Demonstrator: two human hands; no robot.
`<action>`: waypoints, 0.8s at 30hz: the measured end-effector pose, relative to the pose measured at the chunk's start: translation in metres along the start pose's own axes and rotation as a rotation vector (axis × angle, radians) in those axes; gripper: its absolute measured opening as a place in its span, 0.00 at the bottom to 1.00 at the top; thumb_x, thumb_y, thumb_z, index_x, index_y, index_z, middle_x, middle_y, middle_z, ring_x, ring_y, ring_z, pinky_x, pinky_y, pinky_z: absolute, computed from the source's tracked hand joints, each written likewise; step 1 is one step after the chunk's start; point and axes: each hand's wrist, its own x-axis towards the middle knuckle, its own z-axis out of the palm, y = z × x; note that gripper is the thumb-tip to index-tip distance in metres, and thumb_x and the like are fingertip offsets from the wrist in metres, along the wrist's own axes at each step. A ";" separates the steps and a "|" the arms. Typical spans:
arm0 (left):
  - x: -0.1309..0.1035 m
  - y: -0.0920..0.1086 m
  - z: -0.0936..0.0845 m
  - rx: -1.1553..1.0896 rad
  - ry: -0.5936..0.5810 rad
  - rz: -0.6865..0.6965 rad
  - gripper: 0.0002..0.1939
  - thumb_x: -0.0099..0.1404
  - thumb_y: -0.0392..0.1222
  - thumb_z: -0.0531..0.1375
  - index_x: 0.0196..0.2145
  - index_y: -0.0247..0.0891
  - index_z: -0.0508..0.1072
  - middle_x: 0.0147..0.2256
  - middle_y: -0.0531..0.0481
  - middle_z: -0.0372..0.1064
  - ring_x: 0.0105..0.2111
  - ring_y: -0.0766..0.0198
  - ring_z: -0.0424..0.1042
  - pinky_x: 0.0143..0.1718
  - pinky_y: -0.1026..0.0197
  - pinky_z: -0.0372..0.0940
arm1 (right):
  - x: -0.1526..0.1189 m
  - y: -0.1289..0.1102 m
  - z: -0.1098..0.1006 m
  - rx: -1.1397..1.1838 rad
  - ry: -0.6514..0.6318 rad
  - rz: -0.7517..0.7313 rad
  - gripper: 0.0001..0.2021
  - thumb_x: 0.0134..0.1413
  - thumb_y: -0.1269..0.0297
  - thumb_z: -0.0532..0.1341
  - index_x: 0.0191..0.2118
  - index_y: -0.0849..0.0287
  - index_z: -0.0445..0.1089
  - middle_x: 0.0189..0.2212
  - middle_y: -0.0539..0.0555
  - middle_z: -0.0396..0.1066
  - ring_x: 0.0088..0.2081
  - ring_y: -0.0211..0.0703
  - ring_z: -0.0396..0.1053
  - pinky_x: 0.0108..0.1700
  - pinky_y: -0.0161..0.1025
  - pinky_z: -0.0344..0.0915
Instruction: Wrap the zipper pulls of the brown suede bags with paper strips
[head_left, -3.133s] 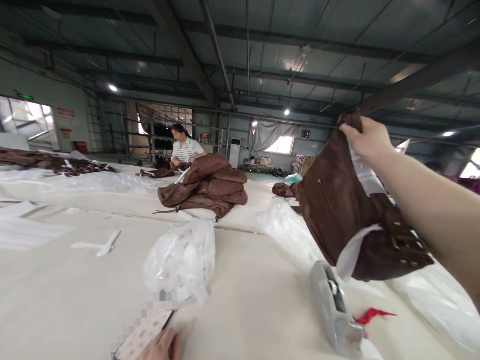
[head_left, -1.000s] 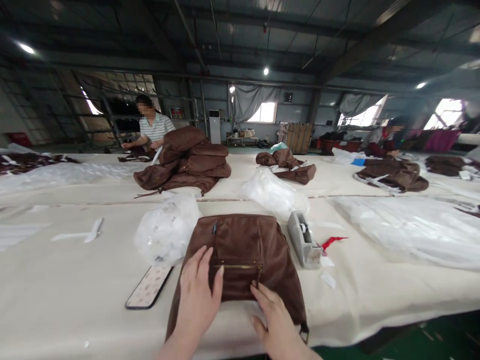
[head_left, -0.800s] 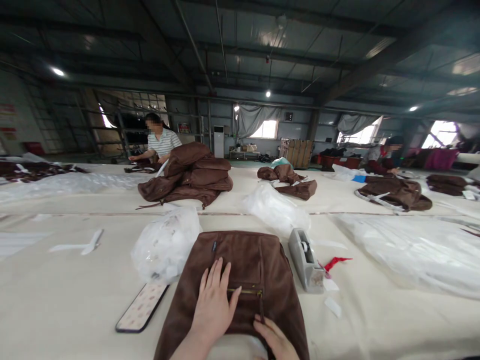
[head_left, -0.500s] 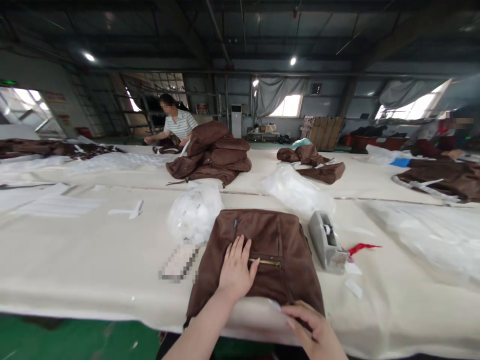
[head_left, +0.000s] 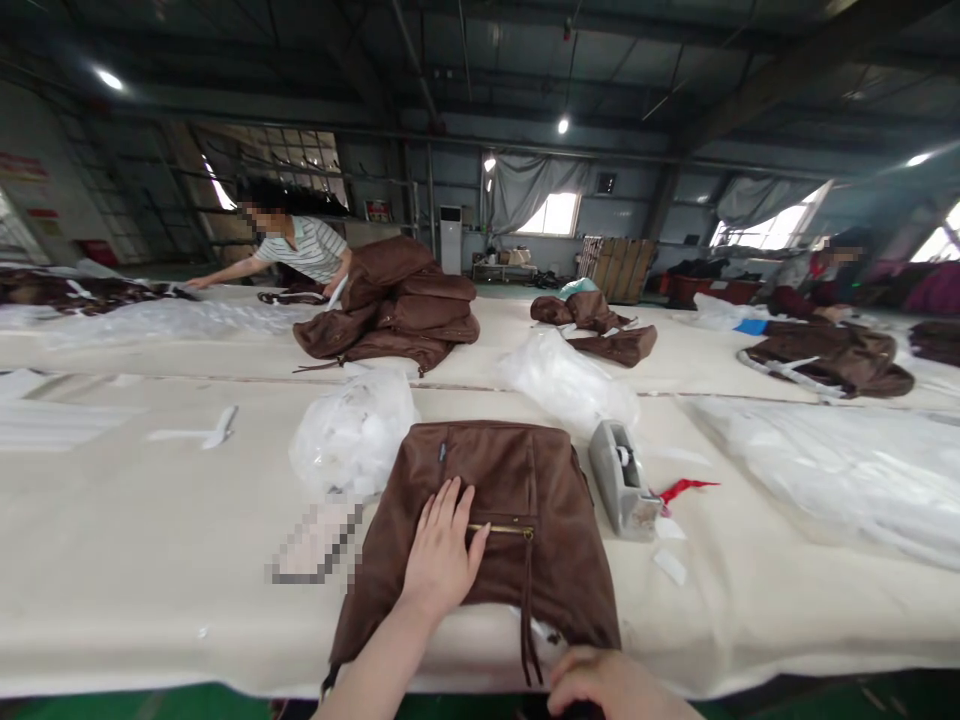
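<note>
A dark brown leather bag [head_left: 491,465] lies flat in front of me at the table's near edge. Across its front runs a brass zipper [head_left: 501,530], and a long brown leather pull [head_left: 526,610] hangs from the zipper's right end. My left hand [head_left: 442,550] rests on the bag's front, palm down with fingers stretched out, just left of the zipper. Low at the bag's right corner is my right hand [head_left: 589,682], its fingers curled. Their tips are hidden, so what they hold, if anything, cannot be seen.
A grey tape dispenser [head_left: 624,480] stands right of the bag, near a red ribbon [head_left: 686,488]. Clear plastic bags [head_left: 356,430] lie behind and left. A blurred-out flat object [head_left: 315,540] is beside the bag. Across the table are piled brown bags [head_left: 405,310] and a co-worker [head_left: 300,245].
The view has turned slightly right. My right hand has drawn down toward me, and the leather pull now hangs straight below the zipper. My left hand stays on the bag. The co-worker reaches further left.
</note>
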 end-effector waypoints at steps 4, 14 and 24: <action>0.001 -0.001 0.000 0.001 0.009 0.010 0.27 0.68 0.50 0.51 0.61 0.34 0.59 0.63 0.38 0.53 0.63 0.50 0.53 0.62 0.46 0.54 | -0.016 -0.014 -0.027 -0.009 0.209 0.229 0.11 0.54 0.63 0.56 0.34 0.54 0.76 0.32 0.51 0.75 0.33 0.41 0.71 0.35 0.33 0.65; 0.002 -0.005 0.003 0.023 0.050 0.050 0.28 0.67 0.50 0.52 0.60 0.33 0.61 0.62 0.38 0.56 0.62 0.50 0.55 0.60 0.47 0.57 | -0.039 0.110 -0.176 -0.432 0.813 0.722 0.21 0.60 0.53 0.48 0.42 0.57 0.74 0.34 0.57 0.77 0.38 0.50 0.73 0.38 0.40 0.65; 0.006 -0.019 0.017 0.139 0.193 0.151 0.31 0.64 0.49 0.54 0.63 0.39 0.55 0.61 0.43 0.58 0.59 0.52 0.61 0.56 0.52 0.61 | 0.048 0.192 -0.260 -0.679 0.624 0.767 0.15 0.61 0.64 0.59 0.52 0.63 0.66 0.53 0.60 0.66 0.51 0.48 0.67 0.52 0.49 0.65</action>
